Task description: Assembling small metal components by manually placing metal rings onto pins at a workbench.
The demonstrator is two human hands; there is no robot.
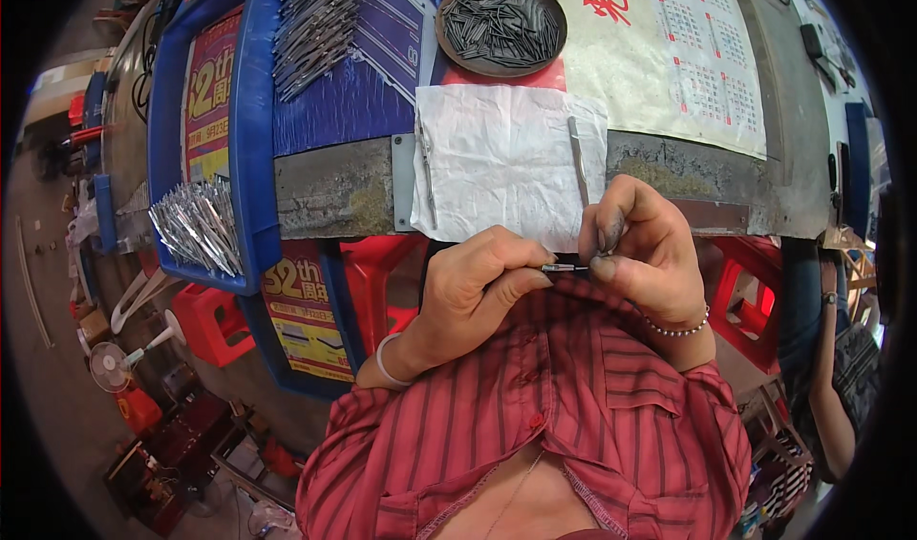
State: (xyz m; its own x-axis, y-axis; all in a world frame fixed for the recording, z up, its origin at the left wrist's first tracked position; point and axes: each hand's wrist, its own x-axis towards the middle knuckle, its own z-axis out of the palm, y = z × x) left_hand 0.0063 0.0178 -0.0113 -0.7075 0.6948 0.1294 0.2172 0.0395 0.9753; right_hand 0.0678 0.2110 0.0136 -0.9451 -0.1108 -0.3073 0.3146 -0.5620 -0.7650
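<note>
Just in front of my chest, my left hand (482, 277) pinches a small, slim silver metal piece (562, 268) between thumb and forefinger. My right hand (645, 249) is closed at the other end of that piece; its thumb and fingertips press together, and whatever small part lies in them is mostly hidden. Beyond the hands, a creased white sheet (497, 158) hangs over the table's front edge. On its left side lies a thin pointed metal tool (427, 177), on its right a flat grey metal strip (578, 158). A round bowl (447, 47) behind it holds many dark thin metal pieces (501, 26).
Slim silver pieces (315, 24) are heaped on a blue printed sheet (320, 120) at the far left. More silver pieces (198, 227) fill the near end of a blue tray (256, 158). A calendar sheet (659, 72) covers the right side. Red stools (210, 325) stand below; another person's arm (829, 387) shows right.
</note>
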